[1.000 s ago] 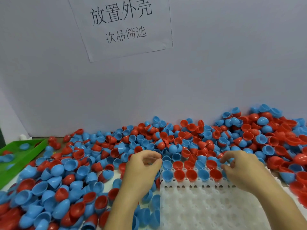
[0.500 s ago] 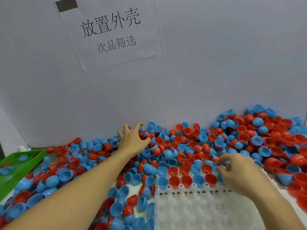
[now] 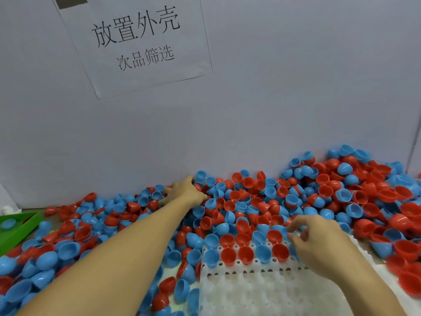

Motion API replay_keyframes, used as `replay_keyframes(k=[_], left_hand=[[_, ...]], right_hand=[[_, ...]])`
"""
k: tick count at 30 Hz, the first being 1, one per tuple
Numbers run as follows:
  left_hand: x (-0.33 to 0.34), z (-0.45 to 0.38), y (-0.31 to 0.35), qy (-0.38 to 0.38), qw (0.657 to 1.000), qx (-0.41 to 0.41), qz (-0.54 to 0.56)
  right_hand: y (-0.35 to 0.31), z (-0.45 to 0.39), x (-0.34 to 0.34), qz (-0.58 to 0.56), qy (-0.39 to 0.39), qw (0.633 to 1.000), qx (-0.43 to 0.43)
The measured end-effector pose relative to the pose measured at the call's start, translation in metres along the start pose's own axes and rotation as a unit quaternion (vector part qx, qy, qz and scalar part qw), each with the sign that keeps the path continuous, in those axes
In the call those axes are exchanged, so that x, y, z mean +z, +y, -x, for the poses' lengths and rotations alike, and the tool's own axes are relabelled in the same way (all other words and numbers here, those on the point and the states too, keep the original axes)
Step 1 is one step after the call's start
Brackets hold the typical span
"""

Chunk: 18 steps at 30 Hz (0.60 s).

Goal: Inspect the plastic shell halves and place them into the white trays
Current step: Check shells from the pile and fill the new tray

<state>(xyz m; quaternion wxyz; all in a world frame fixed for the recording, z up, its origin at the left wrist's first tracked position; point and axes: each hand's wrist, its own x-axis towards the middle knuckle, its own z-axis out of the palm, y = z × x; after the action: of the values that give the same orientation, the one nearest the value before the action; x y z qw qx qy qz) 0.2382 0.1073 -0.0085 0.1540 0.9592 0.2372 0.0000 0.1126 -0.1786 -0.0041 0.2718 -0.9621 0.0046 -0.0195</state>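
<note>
- The person's left hand (image 3: pixel 185 193) reaches far forward into the heap of red and blue plastic shell halves (image 3: pixel 268 201), close to the grey back wall (image 3: pixel 273 99); its fingers lie spread over the shells, and whether they grip one cannot be told.
- The right hand (image 3: pixel 319 245) hovers at the far right corner of the white moulded plastic tray (image 3: pixel 262 290), fingers curled toward the thumb; a bit of blue shows at the fingertips, but whether they pinch a shell cannot be told.
- The tray lies on the counter in front of the person, and its far rows hold red and blue shells seated open side up.
- Loose shell halves cover the counter to the left of, beyond and to the right of the tray.
- A green plastic bin (image 3: pixel 17 229) at the far left holds a blue shell.
- A white paper sign with black Chinese characters (image 3: pixel 141 39) hangs on the wall.
</note>
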Motion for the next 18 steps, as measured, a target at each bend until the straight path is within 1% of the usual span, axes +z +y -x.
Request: replay_keyframes(k=[4,7,9,11,13,15,18], left_hand=[[-0.014,-0.001,-0.018,0.035,0.996,-0.005,0.083],[-0.026,-0.001,-0.032,0.068,0.978,-0.025,0.197],[-0.034,-0.002,-0.039,0.108,0.949,-0.041,0.292],[-0.045,-0.003,-0.043,0.153,0.912,-0.056,0.377],[-0.054,0.001,-0.046,0.173,0.877,-0.071,0.442],[-0.060,0.007,-0.050,0.166,0.847,-0.089,0.498],[-0.060,0.027,-0.056,0.128,0.809,-0.116,0.562]], right_hand=[[0.000,0.000,0.000,-0.004,0.001,1.000,0.000],[-0.001,0.001,-0.001,-0.008,0.001,1.000,-0.001],[0.000,0.001,-0.001,-0.012,0.000,1.000,-0.001],[0.000,0.001,-0.001,-0.014,-0.002,1.000,-0.001],[0.000,0.000,-0.002,-0.015,-0.004,1.000,0.000],[0.000,0.000,-0.002,-0.015,-0.004,1.000,-0.001],[0.000,0.000,-0.003,-0.018,-0.003,1.000,-0.006]])
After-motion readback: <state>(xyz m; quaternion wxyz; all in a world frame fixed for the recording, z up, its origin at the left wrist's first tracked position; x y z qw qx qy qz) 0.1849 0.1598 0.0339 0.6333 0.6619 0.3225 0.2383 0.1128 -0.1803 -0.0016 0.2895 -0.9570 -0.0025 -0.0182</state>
